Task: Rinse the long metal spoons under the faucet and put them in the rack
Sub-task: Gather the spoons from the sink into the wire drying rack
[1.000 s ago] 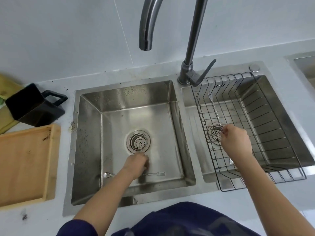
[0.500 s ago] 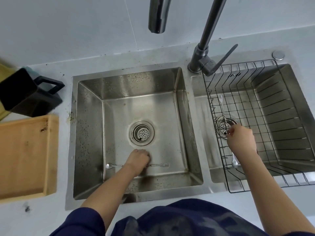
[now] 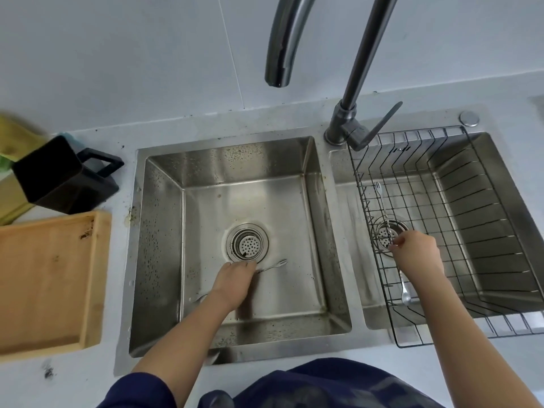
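Note:
My left hand [image 3: 235,282] is down in the left basin [image 3: 164,231], closed on a long metal spoon [image 3: 272,267] whose forked end sticks out to the right and tilts up off the basin floor. My right hand [image 3: 418,254] reaches into the black wire rack [image 3: 500,231] over the right basin and pinches the middle of a second long spoon [image 3: 405,293] lying lengthwise in the rack; its bowl shows below my hand, its handle end [image 3: 378,187] above. The faucet spout [image 3: 282,42] hangs over the left basin, with no water running.
A wooden tray [image 3: 50,278] sits on the counter at left, with a black handled container [image 3: 64,178] behind it. The faucet lever [image 3: 379,125] points toward the rack. A drain strainer [image 3: 247,245] lies just beyond my left hand.
My left hand has lifted and turned its spoon, so the right end now tilts up toward the drain. My right hand stays on the spoon in the rack.

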